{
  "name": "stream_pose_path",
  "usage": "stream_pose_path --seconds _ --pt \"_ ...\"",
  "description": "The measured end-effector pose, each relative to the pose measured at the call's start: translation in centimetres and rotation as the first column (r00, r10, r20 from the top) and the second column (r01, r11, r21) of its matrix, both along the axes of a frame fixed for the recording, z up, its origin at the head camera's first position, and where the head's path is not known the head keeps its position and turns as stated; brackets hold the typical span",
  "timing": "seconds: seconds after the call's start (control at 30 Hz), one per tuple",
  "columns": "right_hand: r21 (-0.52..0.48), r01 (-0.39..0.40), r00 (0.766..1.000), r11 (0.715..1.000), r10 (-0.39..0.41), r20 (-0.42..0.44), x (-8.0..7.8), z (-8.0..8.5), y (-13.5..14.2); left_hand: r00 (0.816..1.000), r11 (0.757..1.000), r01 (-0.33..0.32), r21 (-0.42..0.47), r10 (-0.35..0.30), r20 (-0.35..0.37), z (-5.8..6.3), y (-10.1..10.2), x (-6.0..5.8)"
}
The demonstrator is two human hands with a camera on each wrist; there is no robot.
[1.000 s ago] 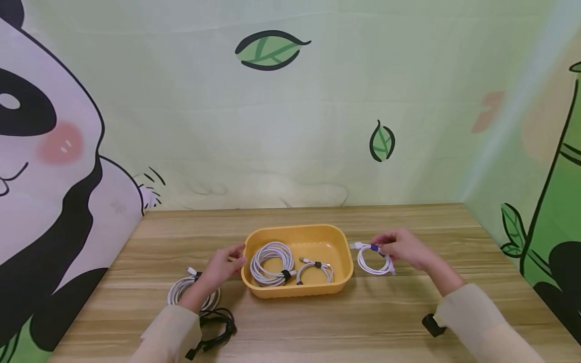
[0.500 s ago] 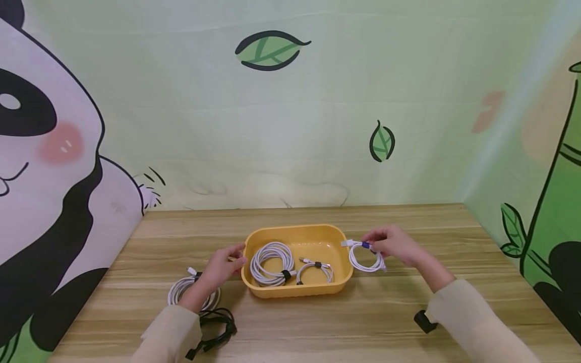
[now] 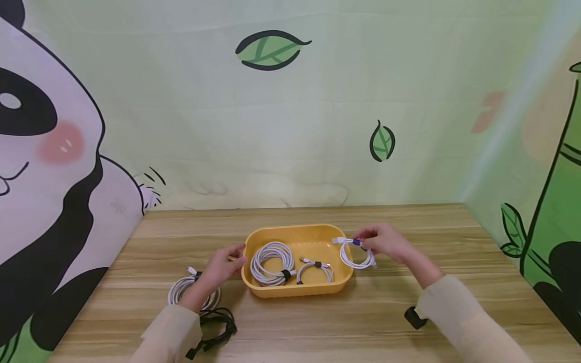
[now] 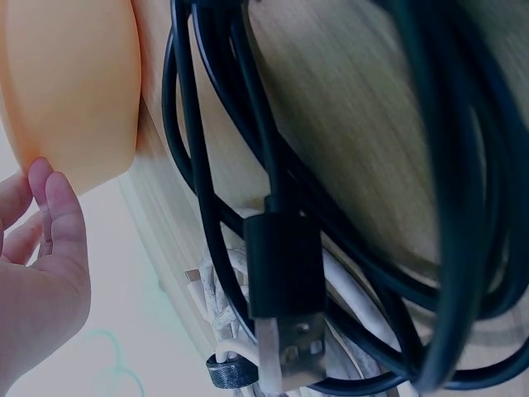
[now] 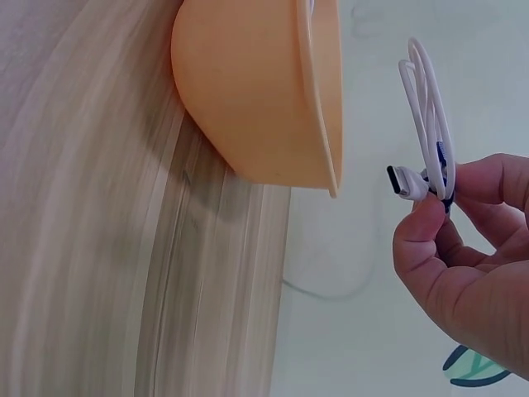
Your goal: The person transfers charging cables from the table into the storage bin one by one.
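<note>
My right hand [image 3: 386, 243] pinches a coiled white USB cable [image 3: 357, 267] by its blue tie, over the right rim of a yellow plastic bin [image 3: 297, 291]. In the right wrist view the cable's USB-C plug [image 5: 403, 183] sticks out beside my fingertips, and the coil stands above the bin's rim. My left hand [image 3: 221, 265] touches the bin's left end with relaxed fingers, fingertips against the wall in the left wrist view. Inside the bin lie a large grey-white cable coil [image 3: 268, 275] with a black tie and a smaller white cable [image 3: 313, 264].
Left of the bin, under my left forearm, lie another grey-white cable coil [image 3: 178, 291] and a black USB cable [image 3: 227, 330] on the wooden table [image 3: 336, 327]. A printed cloth [image 3: 290, 126] with leaves and a panda hangs behind the table.
My right hand has moved left with the white USB cable, from beside the bin to over its right rim. The left hand and the bin have stayed put.
</note>
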State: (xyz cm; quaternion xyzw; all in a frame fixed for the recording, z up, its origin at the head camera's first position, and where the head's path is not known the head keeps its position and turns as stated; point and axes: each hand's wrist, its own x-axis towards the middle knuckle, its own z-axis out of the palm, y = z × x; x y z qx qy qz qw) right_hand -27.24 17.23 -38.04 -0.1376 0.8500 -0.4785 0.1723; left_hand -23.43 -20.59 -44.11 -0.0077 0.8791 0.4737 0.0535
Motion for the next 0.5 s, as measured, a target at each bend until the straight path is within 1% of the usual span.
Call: stream_pose_path --seconds 0.33,0.5 --pt "0.007 0.005 1.0 1.0 -0.005 0.011 -0.5 -0.1 -1.3 1.0 1.0 -0.004 -0.01 0.004 0.011 0.0 0.0 0.0" --pt "-0.005 0.015 0.999 1.0 -0.015 0.029 -0.7 -0.2 -2.1 1.0 1.0 -0.009 -0.009 0.009 0.014 -0.1 0.0 -0.1"
